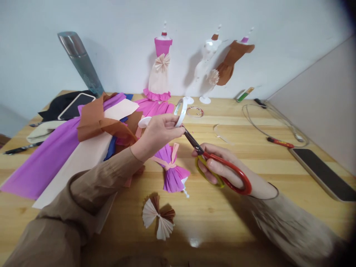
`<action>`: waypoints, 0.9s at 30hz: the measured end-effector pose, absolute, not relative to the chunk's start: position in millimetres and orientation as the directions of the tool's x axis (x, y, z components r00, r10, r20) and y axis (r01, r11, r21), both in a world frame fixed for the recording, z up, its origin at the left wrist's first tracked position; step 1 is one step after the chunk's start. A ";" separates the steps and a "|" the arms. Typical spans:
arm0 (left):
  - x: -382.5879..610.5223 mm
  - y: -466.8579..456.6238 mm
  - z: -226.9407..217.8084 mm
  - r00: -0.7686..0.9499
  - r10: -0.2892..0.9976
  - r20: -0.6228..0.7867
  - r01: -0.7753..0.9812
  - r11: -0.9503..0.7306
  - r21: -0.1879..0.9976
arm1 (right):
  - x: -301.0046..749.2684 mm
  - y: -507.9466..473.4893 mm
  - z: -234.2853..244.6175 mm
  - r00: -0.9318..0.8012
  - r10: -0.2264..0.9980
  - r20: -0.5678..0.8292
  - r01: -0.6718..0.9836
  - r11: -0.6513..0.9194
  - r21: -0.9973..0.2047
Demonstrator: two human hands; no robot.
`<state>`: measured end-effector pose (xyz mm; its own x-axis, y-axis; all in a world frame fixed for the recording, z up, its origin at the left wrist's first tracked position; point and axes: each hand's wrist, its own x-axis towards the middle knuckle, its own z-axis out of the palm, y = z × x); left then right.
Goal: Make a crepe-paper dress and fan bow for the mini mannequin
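My left hand (159,131) is closed around a white roll of tape (180,110), held above the wooden table (250,222). My right hand (222,167) grips red and yellow scissors (219,165) through the handles. The blades point up-left and their tips meet the tape just below the roll. Under the hands lies a small purple paper dress with a pink bow (171,168). A folded white and brown paper fan (158,217) rests nearer to me.
Purple, brown, cream and blue paper sheets (69,148) cover the left side. Three small mannequins (161,66) in paper dresses stand by the wall. A phone (322,172), cable and red pen lie right; a metal bottle (80,61) stands at back left.
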<state>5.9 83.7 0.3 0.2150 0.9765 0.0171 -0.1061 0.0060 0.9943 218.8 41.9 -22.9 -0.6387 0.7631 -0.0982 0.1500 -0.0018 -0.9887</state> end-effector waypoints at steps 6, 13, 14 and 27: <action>5.9 84.3 -3.3 0.129 0.982 0.135 -0.083 -0.125 0.989 | 217.9 43.0 -25.5 -0.624 0.781 -0.030 0.194 0.117 -0.974; 1.3 87.4 -6.8 0.102 0.982 0.162 -0.106 -0.151 0.983 | 222.9 53.6 -21.5 -0.366 0.923 -0.118 0.861 0.288 -0.420; 1.1 87.5 -6.7 0.110 0.980 0.166 -0.108 -0.154 0.982 | 222.6 55.0 -23.1 -0.328 0.934 -0.142 0.916 0.279 -0.288; 6.6 84.8 -17.2 0.348 0.882 0.318 0.109 -0.375 0.921 | 227.6 41.9 -16.8 -0.647 0.748 -0.149 0.761 0.619 -0.194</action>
<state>6.6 84.8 -17.2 0.3477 0.8821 0.3178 0.1089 -0.3747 0.9207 227.6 41.9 -16.8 -0.6471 0.7476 -0.1494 0.7605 0.6195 -0.1945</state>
